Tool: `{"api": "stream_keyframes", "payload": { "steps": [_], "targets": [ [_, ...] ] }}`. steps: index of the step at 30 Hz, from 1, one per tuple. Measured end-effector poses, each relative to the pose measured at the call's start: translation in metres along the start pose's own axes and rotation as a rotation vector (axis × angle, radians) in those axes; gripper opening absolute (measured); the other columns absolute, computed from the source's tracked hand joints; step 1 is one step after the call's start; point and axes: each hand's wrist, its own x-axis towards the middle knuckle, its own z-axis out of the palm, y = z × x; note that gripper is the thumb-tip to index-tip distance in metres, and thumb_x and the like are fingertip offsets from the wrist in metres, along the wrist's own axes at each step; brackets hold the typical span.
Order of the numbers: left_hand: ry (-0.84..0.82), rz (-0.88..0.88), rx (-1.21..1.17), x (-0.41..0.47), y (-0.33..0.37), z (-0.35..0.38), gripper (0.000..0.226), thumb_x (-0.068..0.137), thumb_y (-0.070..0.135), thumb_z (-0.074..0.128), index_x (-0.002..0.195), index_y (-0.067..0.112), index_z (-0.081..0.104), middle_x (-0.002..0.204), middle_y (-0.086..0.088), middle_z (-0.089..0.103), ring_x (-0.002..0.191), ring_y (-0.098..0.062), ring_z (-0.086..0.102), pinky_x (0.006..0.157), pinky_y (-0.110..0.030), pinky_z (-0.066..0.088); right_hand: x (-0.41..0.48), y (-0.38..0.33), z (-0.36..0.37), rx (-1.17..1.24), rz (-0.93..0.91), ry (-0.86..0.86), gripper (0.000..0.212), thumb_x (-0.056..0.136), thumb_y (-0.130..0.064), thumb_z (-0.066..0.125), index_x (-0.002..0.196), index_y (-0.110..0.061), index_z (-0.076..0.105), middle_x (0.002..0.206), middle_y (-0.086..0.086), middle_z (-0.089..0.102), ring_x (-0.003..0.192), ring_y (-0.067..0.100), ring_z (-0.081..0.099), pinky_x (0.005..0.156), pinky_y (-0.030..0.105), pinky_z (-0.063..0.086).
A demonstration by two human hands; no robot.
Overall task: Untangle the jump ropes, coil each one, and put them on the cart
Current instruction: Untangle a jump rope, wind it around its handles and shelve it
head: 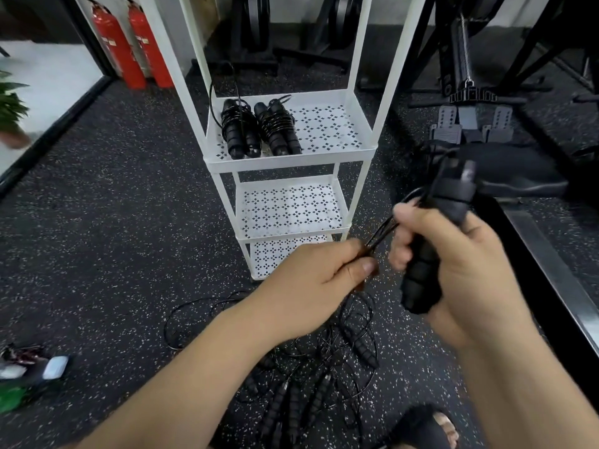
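Speckled black rubber floor [97,222], gym room. White cart [285,163] is stood ahead, three perforated shelves seen. Two coiled jump ropes [259,129] are laid side by side at the left of the uppermost visible shelf, cords wrapped round the handles; one loose loop is raised above the left bundle. Lower two shelves are seen bare.

Third jump rope [450,205] is held in the air, near the cart's right side and level with the lower shelves. Both foam handles are gripped together by the right hand [463,264], fingers curled round them, handles tilted up and away. Several strands of its cord [384,231] are pinched between thumb and fingers of the left hand [311,283], stretched taut to the handles.

Tangled pile of ropes [324,367] is left on the floor below the hands, in front of the cart; count cannot be told. A sandalled foot [428,426] is seen just right of it.

Two red fire extinguishers [129,43] are stood at the back left. Dark gym equipment [470,102] is placed to the right.
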Motion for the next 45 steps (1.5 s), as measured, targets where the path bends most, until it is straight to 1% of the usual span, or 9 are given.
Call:
{"api": "stream_keyframes", "payload": {
  "steps": [6,10,17,22,27,31,37,41,45],
  "targets": [
    [-0.042,-0.051,-0.018,-0.002,0.001,-0.004,0.032,0.112,0.045,0.047,0.093,0.028,0.065,0.089,0.021,0.072,0.064,0.000,0.059,0.060,-0.020,0.044,0.012,-0.010,-0.015,0.223,0.003,0.089,0.011,0.095,-0.018,0.071,0.092,-0.019,0.061,0.071,-0.004,0.054,0.055,0.007,0.045,0.052,0.019,0.039],
    [0.043,0.000,-0.029,0.000,0.004,-0.005,0.033,0.112,0.044,0.047,0.088,0.026,0.062,0.085,0.015,0.070,0.074,-0.004,0.063,0.069,-0.023,0.051,0.008,-0.002,-0.011,0.105,0.098,-0.006,0.021,0.089,-0.015,0.077,0.102,-0.012,0.061,0.070,0.000,0.054,0.053,0.011,0.043,0.048,0.020,0.040],
    [0.085,0.039,-0.086,-0.004,0.004,-0.008,0.026,0.113,0.040,0.049,0.092,0.035,0.064,0.073,0.017,0.063,0.065,0.000,0.053,0.059,-0.019,0.036,-0.002,0.013,0.002,-0.304,0.060,-0.019,0.016,0.091,-0.010,0.080,0.083,-0.009,0.066,0.067,0.008,0.062,0.054,0.017,0.053,0.049,0.025,0.047],
    [0.039,-0.027,-0.087,-0.004,0.000,-0.003,0.030,0.110,0.047,0.052,0.089,0.028,0.063,0.069,0.013,0.060,0.063,-0.004,0.052,0.063,-0.031,0.043,0.000,0.003,0.003,0.031,0.062,0.002,0.017,0.087,-0.011,0.077,0.088,-0.012,0.060,0.066,0.005,0.057,0.053,0.016,0.047,0.049,0.024,0.045],
    [0.008,-0.048,-0.050,-0.004,0.001,-0.006,0.026,0.111,0.048,0.048,0.095,0.037,0.065,0.090,0.015,0.075,0.074,-0.010,0.067,0.072,-0.037,0.058,0.009,-0.005,-0.006,0.209,0.049,0.076,0.017,0.091,-0.017,0.074,0.091,-0.016,0.057,0.069,-0.002,0.053,0.053,0.009,0.044,0.050,0.020,0.040],
    [0.077,-0.001,-0.099,-0.003,0.005,-0.009,0.027,0.111,0.042,0.051,0.090,0.034,0.065,0.082,0.021,0.070,0.064,0.002,0.056,0.061,-0.023,0.040,0.005,0.006,-0.003,0.053,0.139,0.011,0.021,0.085,-0.016,0.081,0.098,-0.012,0.065,0.071,0.003,0.058,0.054,0.013,0.047,0.048,0.021,0.043],
    [0.104,0.003,-0.127,-0.003,0.002,-0.009,0.023,0.112,0.037,0.052,0.097,0.032,0.069,0.067,0.017,0.059,0.059,-0.001,0.047,0.058,-0.024,0.034,-0.002,0.020,0.006,-0.326,0.065,0.002,0.016,0.089,-0.009,0.081,0.082,-0.015,0.068,0.065,0.009,0.062,0.054,0.020,0.053,0.050,0.030,0.045],
    [0.023,-0.039,-0.114,-0.005,0.004,-0.008,0.024,0.109,0.044,0.054,0.090,0.035,0.063,0.068,0.020,0.061,0.061,-0.001,0.052,0.060,-0.027,0.039,-0.001,0.011,0.006,-0.077,0.059,0.026,0.019,0.088,-0.005,0.078,0.083,-0.013,0.061,0.066,0.007,0.057,0.053,0.018,0.048,0.049,0.027,0.045],
    [-0.008,-0.073,-0.081,-0.004,0.003,-0.006,0.032,0.109,0.051,0.052,0.093,0.025,0.064,0.084,0.003,0.072,0.074,-0.013,0.064,0.071,-0.032,0.051,0.006,-0.004,-0.002,0.204,0.061,0.022,0.020,0.087,-0.016,0.074,0.089,-0.018,0.054,0.068,-0.001,0.052,0.054,0.011,0.044,0.050,0.021,0.040]
  ]
}}
